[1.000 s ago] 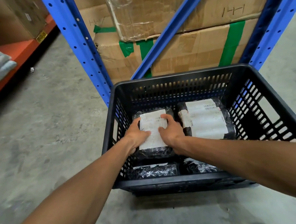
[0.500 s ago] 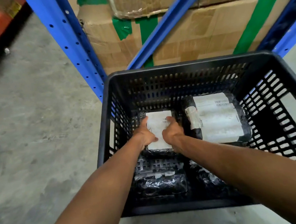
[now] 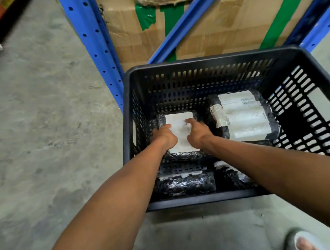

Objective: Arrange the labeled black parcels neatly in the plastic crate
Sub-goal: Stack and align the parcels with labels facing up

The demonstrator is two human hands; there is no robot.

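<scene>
Parcel in hand: a black wrapped parcel (image 3: 181, 135) with a white label up, low in the far-left part of the crate, seemingly on or just above the parcels beneath.
Left hand (image 3: 164, 138): clasps the parcel's left edge, thumb on the label; the other fingers are hidden, so their spread cannot be told.
Right hand (image 3: 199, 133): clasps the right edge, thumb laid across the label, remaining fingers curled out of sight.
Neighbour: a larger labelled parcel (image 3: 244, 117) lies just beside it on the right, slightly askew.
Near row: two more black parcels (image 3: 184, 184) sit against the near wall, one partly hidden under the right forearm.
Crate (image 3: 204, 61): black, slotted, on the concrete floor (image 3: 40, 136) before a blue rack (image 3: 94, 47) holding taped cartons (image 3: 221, 30).
Doing it well: probably set it down flat, label up, edges square to the left wall, then slide the thumbs off without dragging it crooked.
Risk: it could tilt into the gap beside its neighbour.
</scene>
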